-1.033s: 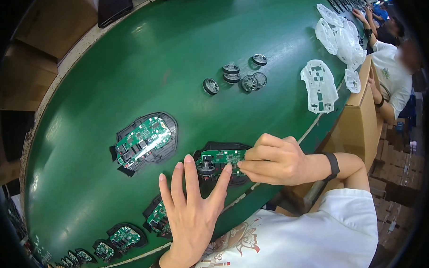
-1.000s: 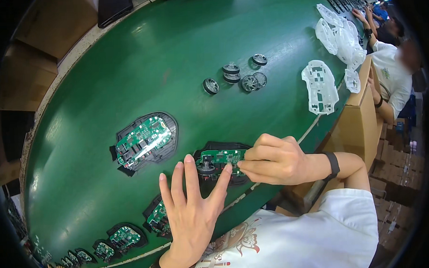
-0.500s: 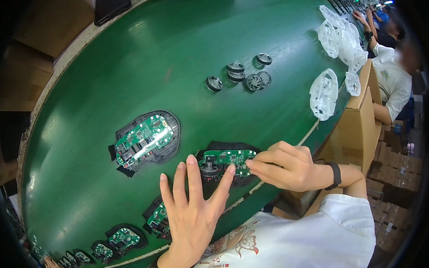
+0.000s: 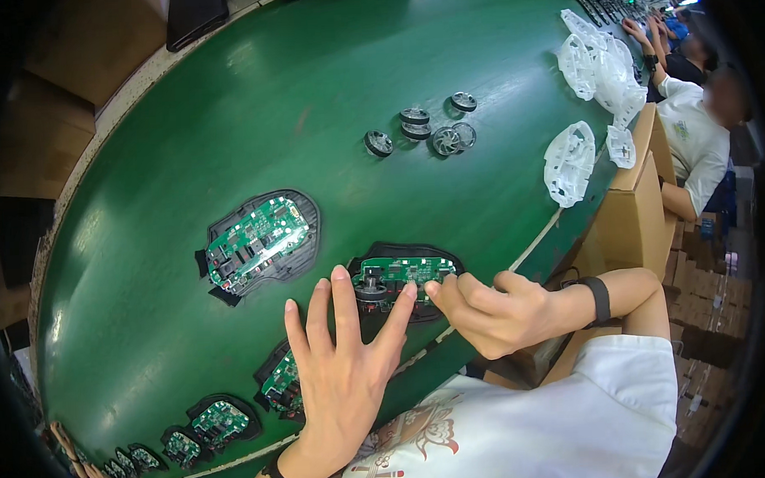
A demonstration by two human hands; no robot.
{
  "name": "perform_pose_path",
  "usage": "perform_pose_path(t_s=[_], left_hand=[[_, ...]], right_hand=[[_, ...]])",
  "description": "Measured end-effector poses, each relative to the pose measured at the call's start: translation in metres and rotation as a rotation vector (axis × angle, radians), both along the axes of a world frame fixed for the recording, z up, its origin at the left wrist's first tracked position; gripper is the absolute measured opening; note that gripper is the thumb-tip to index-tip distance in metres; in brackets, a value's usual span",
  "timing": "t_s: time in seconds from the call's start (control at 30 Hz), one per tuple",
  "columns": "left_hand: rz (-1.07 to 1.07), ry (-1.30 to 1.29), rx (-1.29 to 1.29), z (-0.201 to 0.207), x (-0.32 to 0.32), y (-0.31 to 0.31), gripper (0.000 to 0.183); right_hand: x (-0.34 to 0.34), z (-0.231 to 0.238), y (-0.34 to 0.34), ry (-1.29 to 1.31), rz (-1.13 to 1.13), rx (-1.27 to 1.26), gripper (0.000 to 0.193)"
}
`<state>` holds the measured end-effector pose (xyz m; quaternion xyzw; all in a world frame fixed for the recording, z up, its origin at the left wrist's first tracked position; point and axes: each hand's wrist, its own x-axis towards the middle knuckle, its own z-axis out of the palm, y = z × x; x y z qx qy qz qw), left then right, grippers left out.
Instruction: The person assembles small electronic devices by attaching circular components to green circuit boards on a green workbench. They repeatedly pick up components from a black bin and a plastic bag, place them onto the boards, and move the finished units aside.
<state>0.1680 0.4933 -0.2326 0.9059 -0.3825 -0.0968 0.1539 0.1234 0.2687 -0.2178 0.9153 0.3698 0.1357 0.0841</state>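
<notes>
A black mouse base (image 4: 391, 249) with a green circuit board (image 4: 405, 268) lies at the table's near edge. A scroll wheel (image 4: 371, 286) sits at the board's left end. My left hand (image 4: 341, 379) is spread open, its thumb tip resting on the board and its fingertips at the base's left side. My right hand (image 4: 503, 312) is closed, thumb and curled fingers at the board's right end. Whatever lies between those fingers, if anything, is hidden. Another mouse base with its board (image 4: 260, 239) lies farther left. A third board (image 4: 282, 384) is partly covered by my left hand.
Several loose wheels (image 4: 415, 124) lie on the green table (image 4: 227, 118). White translucent shells (image 4: 570, 165) line its right side, by a cardboard box (image 4: 622, 218). More mouse bases (image 4: 223, 421) run along the lower left, near another person's hands (image 4: 87, 473). Other people sit at right.
My right hand has shifted slightly left and down along the board, its fingers curling more. My left hand stays nearly in place. At lower left, another person's hands have moved up.
</notes>
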Motion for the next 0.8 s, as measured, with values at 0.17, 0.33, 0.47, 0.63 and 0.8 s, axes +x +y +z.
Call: perform_pose_path(t_s=[0.17,0.33,0.47,0.63,0.8], left_hand=[[0.009,0.173,-0.088,0.016,0.005,0.011,0.078],[0.072,0.166,-0.145,0.038,0.009,0.04,0.09],[0.157,0.195,-0.008,0.044,0.001,0.064,0.089],[0.231,0.186,0.117,0.042,-0.017,0.085,0.092],[0.221,0.136,0.147,0.032,-0.026,0.089,0.091]], right_hand=[[0.0,0.008,-0.004,0.251,-0.116,0.201,0.024],[0.004,0.013,-0.018,0.379,-0.374,0.584,0.044],[0.001,0.009,-0.011,0.375,-0.399,0.566,0.061],[0.002,0.01,-0.001,0.472,-0.357,0.463,0.084],[-0.003,-0.001,-0.003,0.452,-0.305,0.416,0.082]])
